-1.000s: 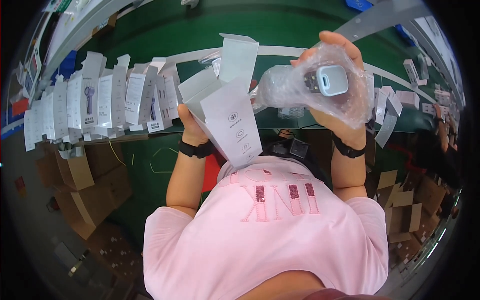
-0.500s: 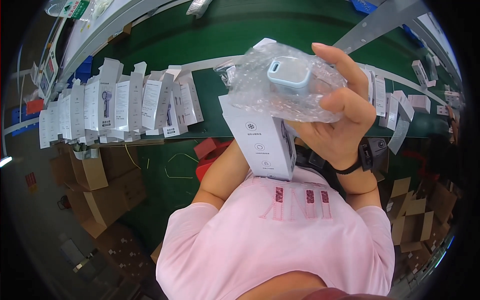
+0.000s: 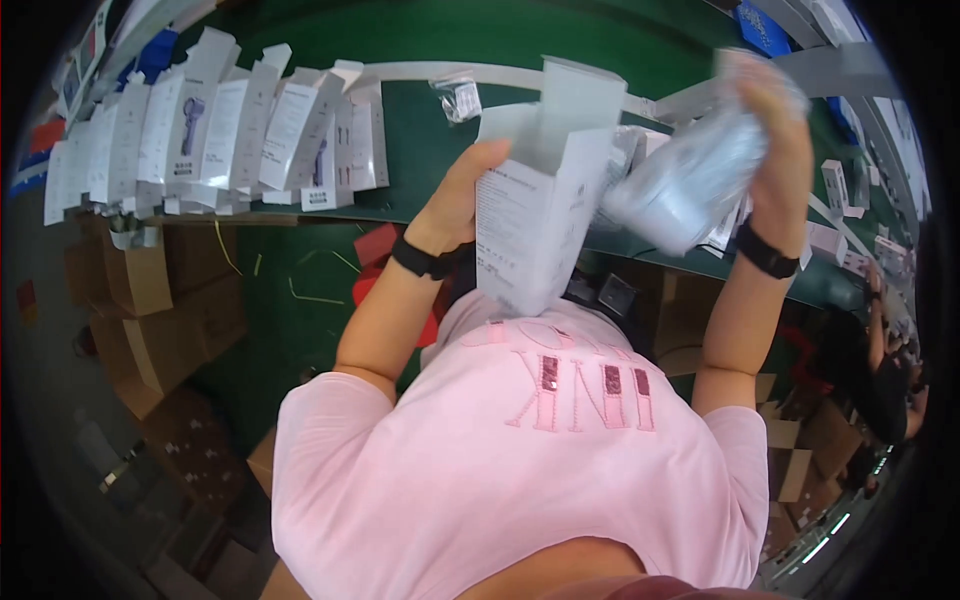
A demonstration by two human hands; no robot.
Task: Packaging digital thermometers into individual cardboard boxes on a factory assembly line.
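Note:
My left hand [image 3: 462, 195] grips the left side of a tall white cardboard box [image 3: 515, 235], its thumb at the upper edge. The box stands nearly upright in front of my chest, with its top flaps raised and the mouth open. My right hand [image 3: 782, 125] is closed around a light-blue device in clear bubble wrap [image 3: 690, 185], held to the right of the box and apart from it. Motion smears the wrap and the fingers. The device's exact kind is hard to make out through the plastic.
A row of white printed boxes [image 3: 225, 130] with raised flaps lines the green table's left part. A small clear packet [image 3: 458, 98] lies behind the held box. Brown cartons [image 3: 165, 340] stand below at left. Another person [image 3: 885, 375] is at far right.
My right hand has carried the bubble-wrapped device from above the box to the right and tipped it. The box has turned, its open mouth now in view, and my left hand shows on its side.

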